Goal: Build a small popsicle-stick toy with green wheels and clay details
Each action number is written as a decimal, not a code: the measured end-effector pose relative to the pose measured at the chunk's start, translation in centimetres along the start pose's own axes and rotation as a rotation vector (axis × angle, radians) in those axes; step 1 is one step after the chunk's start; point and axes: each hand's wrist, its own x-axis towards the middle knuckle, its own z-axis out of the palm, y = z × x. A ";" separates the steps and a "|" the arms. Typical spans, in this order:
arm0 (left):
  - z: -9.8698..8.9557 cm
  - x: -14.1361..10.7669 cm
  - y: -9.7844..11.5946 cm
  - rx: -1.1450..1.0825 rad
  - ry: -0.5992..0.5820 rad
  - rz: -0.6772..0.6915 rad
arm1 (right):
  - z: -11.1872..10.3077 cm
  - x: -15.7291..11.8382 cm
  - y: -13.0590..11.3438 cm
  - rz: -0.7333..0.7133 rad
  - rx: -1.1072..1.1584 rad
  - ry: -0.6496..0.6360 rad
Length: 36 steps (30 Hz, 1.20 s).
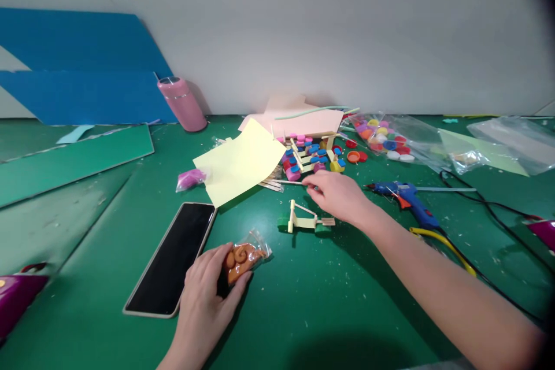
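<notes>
Beside the phone, my left hand (208, 292) holds a small clear bag of orange-brown clay (243, 257) between thumb and fingers. My right hand (332, 193) is farther forward, its fingers pinched on the end of a thin pale stick (289, 182). Just below that hand stands a small vehicle of pale wooden sticks (303, 221) with green wheels. Behind my right fingers lies a pile of coloured caps and stick pieces (306, 156). A pale yellow sheet (240, 165) partly covers a bundle of wooden sticks (272, 180).
A black-screened phone (171, 260) lies left. Nearby are a pink clay bag (191, 179) and pink bottle (184, 105). On the right are a blue glue gun (407, 196) with its cable, yellow-handled pliers (446, 243) and a bag of coloured caps (384, 136). Blue boards (87, 95) lean behind.
</notes>
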 end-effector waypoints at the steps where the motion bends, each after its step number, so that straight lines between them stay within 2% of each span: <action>1: 0.0 0.0 0.0 -0.001 -0.001 -0.003 | -0.4 -0.8 -1.0 -0.006 0.016 0.046; 2: 0.0 -0.1 -0.1 -0.004 -0.002 -0.003 | -0.8 -1.8 -2.1 -0.037 0.047 0.095; 3: 0.0 -0.1 -0.1 -0.008 -0.004 0.001 | -0.9 -2.7 -3.4 -0.127 0.150 0.177; 4: 0.0 -0.2 -0.1 -0.016 -0.012 0.012 | -0.7 -3.7 -4.7 -0.239 0.247 0.191; 6: -0.2 -0.2 -0.1 -0.031 -0.026 0.043 | 0.5 -5.1 -7.1 -0.412 0.337 0.116; 8: -0.4 -0.2 -0.1 -0.038 -0.034 0.070 | 2.4 -5.7 -9.1 -0.413 0.336 0.001; 12: -0.5 -0.2 0.0 -0.059 -0.031 0.057 | 6.1 -5.3 -10.6 -0.356 0.262 -0.021; 16: -0.6 -0.3 0.0 -0.150 -0.049 -0.043 | 7.8 -4.8 -10.5 -0.317 0.275 0.003; 18: -0.6 -0.3 -0.1 -0.181 -0.011 -0.098 | 8.0 -4.8 -10.3 -0.307 0.299 0.010; 21: -0.6 -0.4 -0.2 -0.223 0.080 -0.221 | 8.0 -4.7 -10.3 -0.296 0.312 0.017; 23: -1.0 -0.4 0.3 -0.288 0.150 -0.350 | 7.7 -4.9 -10.3 -0.282 0.317 0.025; 26: -2.3 0.0 2.5 -0.507 0.275 -0.599 | 6.3 -5.9 -10.1 -0.287 0.394 0.071; 28: -3.3 0.5 4.9 -0.765 0.295 -0.796 | 5.0 -7.1 -9.6 -0.339 0.520 0.182; 29: -3.6 0.8 6.2 -0.919 0.273 -0.859 | 4.4 -7.8 -9.3 -0.365 0.585 0.270; 30: -3.7 1.1 7.6 -1.088 0.178 -0.909 | 3.9 -8.5 -8.9 -0.377 0.626 0.379; 32: -3.3 1.6 10.2 -1.361 -0.068 -0.960 | 3.3 -9.5 -7.9 -0.369 0.620 0.508; 36: -0.4 2.2 14.0 -1.748 -0.384 -0.997 | 3.4 -10.3 -5.6 -0.246 0.452 0.526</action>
